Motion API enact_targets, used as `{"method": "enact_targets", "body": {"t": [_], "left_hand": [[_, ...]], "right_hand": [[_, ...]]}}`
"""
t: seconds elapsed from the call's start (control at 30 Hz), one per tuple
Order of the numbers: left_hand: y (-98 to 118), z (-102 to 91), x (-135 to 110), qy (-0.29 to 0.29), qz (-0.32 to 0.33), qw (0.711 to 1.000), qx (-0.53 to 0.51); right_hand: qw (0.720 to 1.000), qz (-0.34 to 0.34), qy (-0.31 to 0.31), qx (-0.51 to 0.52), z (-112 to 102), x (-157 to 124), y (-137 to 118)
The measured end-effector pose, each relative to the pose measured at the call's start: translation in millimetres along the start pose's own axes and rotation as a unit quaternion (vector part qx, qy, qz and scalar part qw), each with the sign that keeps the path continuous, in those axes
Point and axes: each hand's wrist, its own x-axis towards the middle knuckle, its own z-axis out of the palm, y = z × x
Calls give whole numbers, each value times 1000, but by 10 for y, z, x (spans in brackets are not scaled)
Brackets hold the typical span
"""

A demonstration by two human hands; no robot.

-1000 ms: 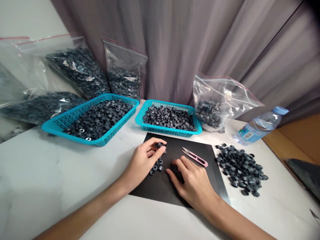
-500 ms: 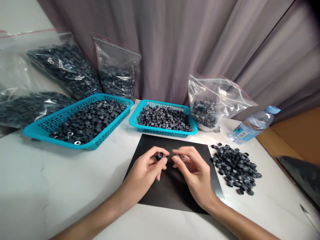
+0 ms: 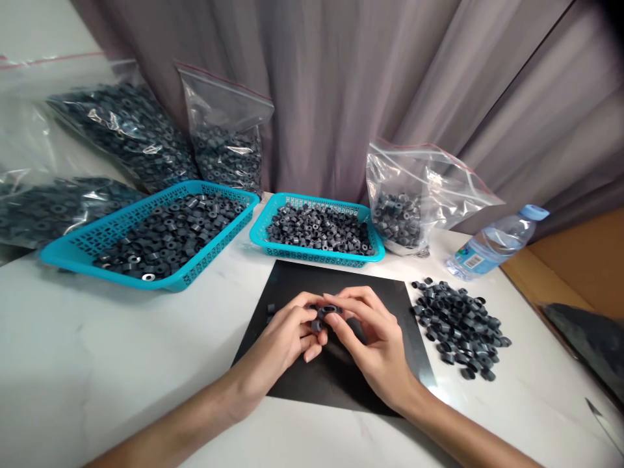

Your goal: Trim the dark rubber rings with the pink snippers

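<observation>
Over a black mat (image 3: 341, 383), my two hands meet at the fingertips. The fingers of my left hand (image 3: 290, 328) are closed on a small dark grey cylinder (image 3: 316, 325) with a hole in its end. Between thumb and fingers, my right hand (image 3: 373, 325) pinches a dark ring (image 3: 331, 310) with an oval-looking opening, close against the cylinder. Whether the two pieces touch or fit together is hidden by the fingers. Beside my left hand, a small dark piece (image 3: 271, 309) lies on the mat, partly covered.
Two blue baskets (image 3: 195, 285) (image 3: 322, 255) hold many dark cylinders. Clear zip bags (image 3: 229, 153) (image 3: 397, 218) of similar parts stand behind. To the right lie a pile of dark rings (image 3: 461, 325), a water bottle (image 3: 494, 244) and a cardboard box (image 3: 585, 260).
My hands have come together; before, a gap lay between them. The dark piece in my left fingers has been turned, and a small piece on the mat has come into view.
</observation>
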Motion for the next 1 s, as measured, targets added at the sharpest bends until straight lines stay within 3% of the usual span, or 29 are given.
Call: {"method": "enact_targets", "body": {"t": [0.17, 0.4, 0.6, 0.73, 0.83, 1.0], "left_hand": [[-35, -21, 2, -5, -15, 999, -47], [-28, -54, -31, 4, -15, 999, -29], [-6, -84, -45, -8, -7, 999, -43], [-6, -87, -27, 14, -10, 998, -52], [12, -79, -25, 26, -11, 999, -39], [39, -65, -49, 0, -11, 1000, -26]], "right_hand": [[998, -31, -27, -47, -6, 1, 10], [998, -25, -37, -41, 9, -3, 2], [999, -39, 16, -26, 3, -33, 0], [997, -38, 60, 15, 12, -69, 19], [997, -46, 65, 9, 14, -70, 17], [995, -57, 76, -19, -7, -70, 1]]}}
